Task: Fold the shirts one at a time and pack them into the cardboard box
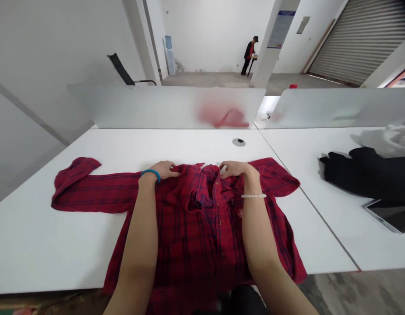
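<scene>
A red and navy plaid button-up shirt (185,232) lies front side up on the white table, its collar away from me and its hem hanging over the near edge. My left hand (164,169), with a blue band at the wrist, grips the shirt at the shoulder left of the collar. On the other side of the collar, my right hand (234,169) pinches the edge of the cloth near the top of the button line. The left sleeve stretches out flat with its cuff end folded back. The right sleeve is bent and partly hidden behind my right forearm.
The white table (31,245) ends at a frosted divider (149,107). To the right lie a black cloth (369,173), a tablet-like device (391,216) and white fabric (394,140). A round cable hole (239,142) sits near the divider. A person (250,54) stands far back.
</scene>
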A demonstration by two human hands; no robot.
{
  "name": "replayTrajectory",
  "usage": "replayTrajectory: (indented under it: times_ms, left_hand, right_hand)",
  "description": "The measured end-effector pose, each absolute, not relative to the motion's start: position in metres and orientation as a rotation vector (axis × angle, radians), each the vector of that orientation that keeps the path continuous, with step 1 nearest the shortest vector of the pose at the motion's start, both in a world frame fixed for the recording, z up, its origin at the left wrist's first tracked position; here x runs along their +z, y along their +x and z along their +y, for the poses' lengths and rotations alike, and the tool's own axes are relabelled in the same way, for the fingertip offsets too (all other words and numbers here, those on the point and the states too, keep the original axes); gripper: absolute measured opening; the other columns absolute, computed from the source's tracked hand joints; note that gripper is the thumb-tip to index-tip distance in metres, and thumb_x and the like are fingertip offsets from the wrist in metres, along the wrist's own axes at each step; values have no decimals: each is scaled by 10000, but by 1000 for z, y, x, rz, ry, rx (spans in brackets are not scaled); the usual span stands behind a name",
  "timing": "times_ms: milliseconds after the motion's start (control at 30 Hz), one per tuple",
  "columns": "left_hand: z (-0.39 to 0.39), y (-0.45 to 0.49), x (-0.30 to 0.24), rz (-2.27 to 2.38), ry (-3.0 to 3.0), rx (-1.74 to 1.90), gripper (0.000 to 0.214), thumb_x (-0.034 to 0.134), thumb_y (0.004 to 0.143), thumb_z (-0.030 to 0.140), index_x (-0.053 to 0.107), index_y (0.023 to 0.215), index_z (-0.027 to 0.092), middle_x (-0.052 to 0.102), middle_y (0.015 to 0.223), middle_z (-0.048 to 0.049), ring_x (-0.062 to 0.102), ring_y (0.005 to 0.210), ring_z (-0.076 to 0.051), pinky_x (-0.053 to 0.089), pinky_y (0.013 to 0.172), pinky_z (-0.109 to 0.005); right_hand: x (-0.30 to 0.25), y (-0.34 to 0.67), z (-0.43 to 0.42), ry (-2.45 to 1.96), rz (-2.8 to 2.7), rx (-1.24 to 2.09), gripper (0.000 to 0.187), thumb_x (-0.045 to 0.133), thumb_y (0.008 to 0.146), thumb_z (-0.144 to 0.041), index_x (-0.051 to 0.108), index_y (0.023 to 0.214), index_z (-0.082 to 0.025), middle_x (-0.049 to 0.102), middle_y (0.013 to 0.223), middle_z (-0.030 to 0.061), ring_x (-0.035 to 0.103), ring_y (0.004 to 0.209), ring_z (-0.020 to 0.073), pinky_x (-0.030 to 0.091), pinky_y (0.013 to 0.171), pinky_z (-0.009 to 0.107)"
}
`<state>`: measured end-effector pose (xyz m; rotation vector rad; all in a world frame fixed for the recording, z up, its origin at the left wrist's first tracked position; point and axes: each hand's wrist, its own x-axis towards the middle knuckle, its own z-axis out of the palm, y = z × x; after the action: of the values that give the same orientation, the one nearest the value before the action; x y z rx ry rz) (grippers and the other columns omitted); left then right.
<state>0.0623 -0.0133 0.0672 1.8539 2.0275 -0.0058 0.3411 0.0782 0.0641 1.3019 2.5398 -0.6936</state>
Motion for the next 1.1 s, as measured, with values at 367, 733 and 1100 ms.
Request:
replayTrajectory:
  times_ms: [367, 733, 1100]
  left_hand:
    - [-41, 83, 126, 2030, 2014, 878, 216, 363, 824, 262, 503, 878, 107, 628, 860, -34, 614, 940, -200, 425, 852, -360]
    - [-19, 73, 84, 2321, 1959, 382, 577, 565, 706, 150, 426, 1266, 152, 522, 1336, -155, 487, 1226, -320, 322, 1051, -517]
    - [-10, 99, 82, 2106, 2134, 334, 363, 420, 858, 240, 553, 1196, 235, 700, 973, -20, 628, 916, -181, 460, 814, -293]
  right_hand:
    - [97, 378, 69, 1753, 2786, -608, 189, 529, 856, -200, 654, 944, -89, 644, 741, 53, 480, 600, 97, 343, 587, 219]
    - [78, 392, 81, 2504, 2907, -453, 127, 548, 769, -189, 638, 857, -168, 611, 800, 66, 557, 747, 195, 425, 726, 336]
    - [70, 359, 77, 1616, 2711, -699, 313, 662, 765, -317, 630, 1050, -191, 672, 983, 89, 621, 835, 214, 464, 748, 336]
